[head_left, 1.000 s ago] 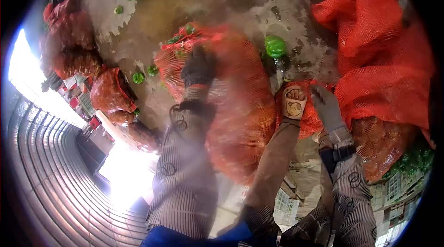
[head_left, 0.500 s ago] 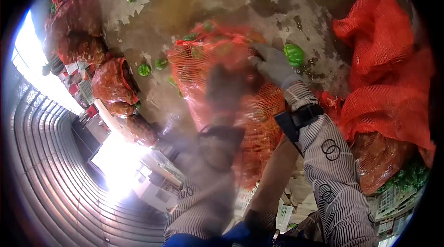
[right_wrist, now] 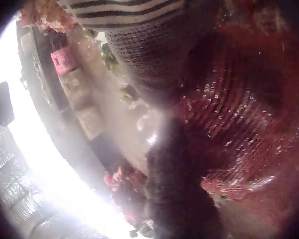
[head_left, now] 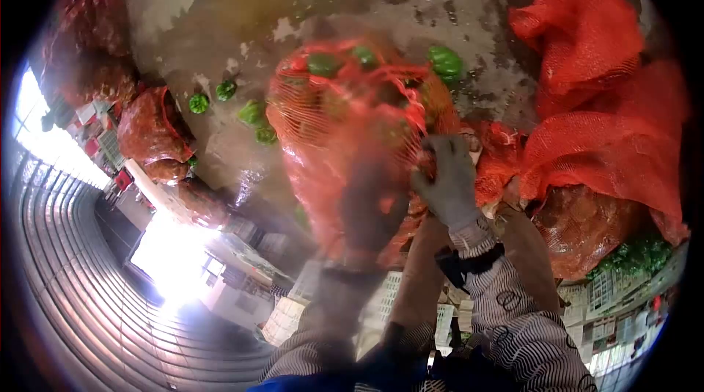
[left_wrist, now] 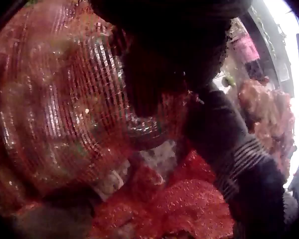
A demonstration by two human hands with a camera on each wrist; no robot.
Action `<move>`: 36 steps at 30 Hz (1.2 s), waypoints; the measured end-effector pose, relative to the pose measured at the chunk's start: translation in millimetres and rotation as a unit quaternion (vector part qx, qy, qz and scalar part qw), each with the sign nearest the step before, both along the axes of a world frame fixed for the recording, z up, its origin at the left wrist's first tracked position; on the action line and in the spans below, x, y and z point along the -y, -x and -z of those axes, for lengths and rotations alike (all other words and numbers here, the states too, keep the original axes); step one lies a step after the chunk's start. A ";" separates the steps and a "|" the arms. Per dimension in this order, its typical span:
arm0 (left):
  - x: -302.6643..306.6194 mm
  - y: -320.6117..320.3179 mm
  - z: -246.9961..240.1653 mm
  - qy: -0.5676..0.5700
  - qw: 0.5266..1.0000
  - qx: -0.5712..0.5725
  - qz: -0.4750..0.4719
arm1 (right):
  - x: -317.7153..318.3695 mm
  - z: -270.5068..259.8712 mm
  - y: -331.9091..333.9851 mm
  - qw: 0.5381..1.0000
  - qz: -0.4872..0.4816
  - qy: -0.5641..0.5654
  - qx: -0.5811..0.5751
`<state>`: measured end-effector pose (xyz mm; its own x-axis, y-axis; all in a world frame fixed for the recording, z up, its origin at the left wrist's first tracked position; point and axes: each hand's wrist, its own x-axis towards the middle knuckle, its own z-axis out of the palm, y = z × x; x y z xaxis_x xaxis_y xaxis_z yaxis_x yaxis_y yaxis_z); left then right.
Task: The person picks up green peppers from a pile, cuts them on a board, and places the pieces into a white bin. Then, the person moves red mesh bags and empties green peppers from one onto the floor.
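Note:
A bulging red mesh sack of green peppers lies before me, its gathered top facing away. Green peppers show through and at the top of the mesh. My right hand, in a grey glove, is at the sack's right side, fingers and thumb curled on the mesh. Blurred by motion, my dark-gloved left hand is over the near part of the sack; I cannot tell whether its fingers grip. In the left wrist view the stretched mesh fills the left side.
A loose red mesh sack drapes over a filled sack at the right. Stray peppers lie on the wet floor. More filled sacks line the left. Crates stand behind me near my legs.
My left hand has come back from the sack's top toward me and rightward. My right hand has left the loose red mesh by the foot and come over to the filled sack's right side.

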<state>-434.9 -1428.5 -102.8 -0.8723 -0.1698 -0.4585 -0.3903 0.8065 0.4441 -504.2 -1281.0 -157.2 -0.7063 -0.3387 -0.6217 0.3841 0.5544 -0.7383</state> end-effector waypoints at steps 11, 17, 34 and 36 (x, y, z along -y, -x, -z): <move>-14.2 114.0 58.5 0.152 0.962 -0.156 0.165 | -41.3 18.1 -18.4 0.996 0.039 -0.064 -0.043; -1.9 106.4 62.6 0.164 0.940 0.031 0.299 | -66.9 62.6 51.1 0.986 0.006 0.001 0.167; 15.2 127.3 107.6 0.200 0.945 0.026 0.259 | -53.1 182.3 109.8 0.970 -0.158 -0.162 -0.093; 21.1 136.5 106.8 0.171 0.936 -0.021 0.307 | -79.3 184.5 98.1 0.992 0.081 0.087 0.028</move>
<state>-571.4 -1449.6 -209.6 -0.8695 0.2388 -0.4325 0.2052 0.9709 0.1235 -602.2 -1201.8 -341.7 -0.7257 -0.3293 -0.6040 0.5016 0.3476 -0.7922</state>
